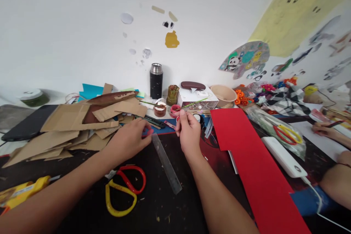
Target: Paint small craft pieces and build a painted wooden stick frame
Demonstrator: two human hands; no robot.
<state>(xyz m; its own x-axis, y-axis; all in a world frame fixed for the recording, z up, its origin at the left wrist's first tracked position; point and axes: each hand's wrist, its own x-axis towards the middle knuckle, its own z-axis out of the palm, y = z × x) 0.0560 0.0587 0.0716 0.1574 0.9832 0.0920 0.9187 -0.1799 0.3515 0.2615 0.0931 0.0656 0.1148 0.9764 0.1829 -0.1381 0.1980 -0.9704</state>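
My left hand (pixel 131 134) is closed, its thumb and fingers pinching a small pink piece (pixel 150 131) too small to name exactly. To its right, my right hand (pixel 189 131) has its fingers curled into a pinch; what they hold, if anything, is hidden. A clear ruler (pixel 166 162) lies slantwise on the dark tabletop between my forearms. Scissors with red and yellow handles (pixel 120 197) lie under my left wrist. Beyond my hands stand an open jar of pink stuff (pixel 175 110) and a brown jar (pixel 159 109).
Cardboard scraps (pixel 68 117) pile up at left, near a yellow glue gun (pixel 30 192). A black flask (pixel 156 82) stands by the wall. Red card (pixel 255 164) and a white power strip (pixel 285 157) lie at right. Another person's hand (pixel 326 130) holds a pen there.
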